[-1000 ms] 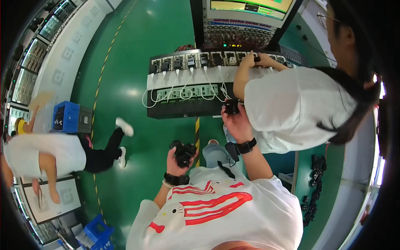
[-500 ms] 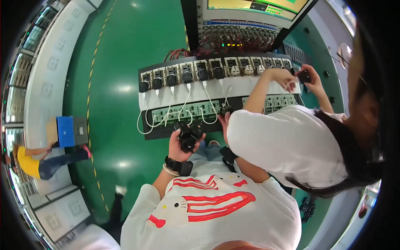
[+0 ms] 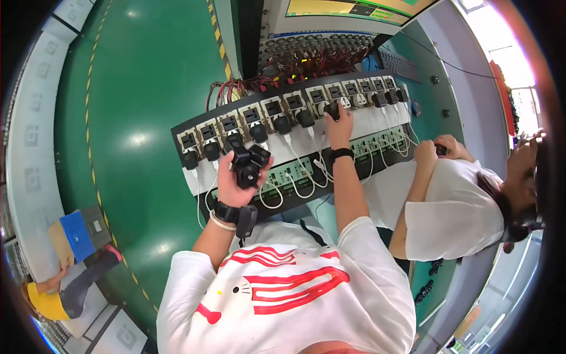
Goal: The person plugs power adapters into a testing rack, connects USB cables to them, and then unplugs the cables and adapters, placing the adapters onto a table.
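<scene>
My left hand [image 3: 234, 192] is closed around a bunch of black power adapters [image 3: 247, 160], held over the near side of a test rack. My right hand [image 3: 341, 131] reaches to the row of sockets and grips another black adapter [image 3: 332, 111] at one of them; whether its pins are inside is hidden. Several black adapters, such as one [image 3: 282, 124] left of my right hand, sit in the sockets [image 3: 273, 108]. White cables [image 3: 300, 158] run from the adapters to green circuit boards [image 3: 298, 172] along the rack's near edge.
At my right a co-worker in a white shirt [image 3: 454, 218] holds a black adapter [image 3: 440, 150]. Behind the rack are bundled red wires [image 3: 236, 88] and a screen [image 3: 354, 9]. At far left, a person in yellow [image 3: 48, 300] is beside a blue bin [image 3: 76, 235].
My right hand has come forward to the sockets with an adapter. My left hand with its bunch now overlaps the rack. The co-worker has drawn back to the right, away from the sockets.
</scene>
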The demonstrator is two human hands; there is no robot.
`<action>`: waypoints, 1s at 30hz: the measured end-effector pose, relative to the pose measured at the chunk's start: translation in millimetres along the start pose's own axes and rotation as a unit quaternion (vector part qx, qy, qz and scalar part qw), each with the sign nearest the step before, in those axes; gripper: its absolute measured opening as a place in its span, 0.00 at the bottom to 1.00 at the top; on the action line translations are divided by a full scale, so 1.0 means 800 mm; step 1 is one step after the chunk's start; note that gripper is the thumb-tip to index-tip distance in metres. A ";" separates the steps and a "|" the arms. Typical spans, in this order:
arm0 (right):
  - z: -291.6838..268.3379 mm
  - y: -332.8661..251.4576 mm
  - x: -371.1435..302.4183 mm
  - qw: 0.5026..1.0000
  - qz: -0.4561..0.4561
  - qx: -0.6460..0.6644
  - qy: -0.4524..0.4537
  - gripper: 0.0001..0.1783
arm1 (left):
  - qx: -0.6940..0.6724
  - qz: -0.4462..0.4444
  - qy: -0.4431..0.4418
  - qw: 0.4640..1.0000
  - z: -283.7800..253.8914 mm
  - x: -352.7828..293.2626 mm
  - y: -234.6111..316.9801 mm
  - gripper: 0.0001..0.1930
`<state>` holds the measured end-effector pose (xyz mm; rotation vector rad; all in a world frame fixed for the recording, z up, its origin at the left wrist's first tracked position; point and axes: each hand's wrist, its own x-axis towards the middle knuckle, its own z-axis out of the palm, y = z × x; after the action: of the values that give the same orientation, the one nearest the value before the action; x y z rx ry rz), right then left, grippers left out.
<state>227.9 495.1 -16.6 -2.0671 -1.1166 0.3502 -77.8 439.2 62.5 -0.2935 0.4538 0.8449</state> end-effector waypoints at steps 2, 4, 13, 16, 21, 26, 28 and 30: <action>0.006 -0.001 0.003 0.999 -0.006 -0.026 -0.023 0.32 | 0.005 0.019 -0.021 1.000 0.004 0.010 0.011 0.29; 0.012 -0.003 -0.002 0.989 -0.075 -0.126 -0.010 0.31 | -0.004 0.019 -0.037 0.999 0.002 0.017 0.016 0.32; -0.033 -0.135 -0.075 0.971 -0.226 -0.038 -0.071 0.33 | -0.016 0.095 0.076 0.992 0.009 0.047 0.003 0.30; -0.043 -0.187 -0.144 0.917 -0.257 0.067 -0.299 0.28 | 0.092 0.145 0.035 0.985 -0.022 0.066 0.002 0.24; -0.026 -0.163 -0.166 0.916 -0.117 0.201 -0.327 0.27 | 0.126 0.235 0.097 0.959 0.000 0.071 -0.024 0.13; -0.024 -0.140 -0.163 0.883 -0.013 0.309 -0.352 0.28 | 0.123 0.278 0.087 0.949 -0.006 0.088 -0.043 0.13; -0.019 -0.133 -0.158 0.885 0.075 0.333 -0.317 0.31 | 0.134 0.321 0.046 0.936 0.012 0.091 -0.060 0.12; -0.021 -0.123 -0.153 0.871 0.114 0.362 -0.312 0.32 | 0.139 0.308 0.028 0.941 0.021 0.091 -0.073 0.11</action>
<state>106.9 421.8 52.9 -1.4103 -0.8702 1.4039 13.7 456.5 44.9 0.0992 0.7286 1.3665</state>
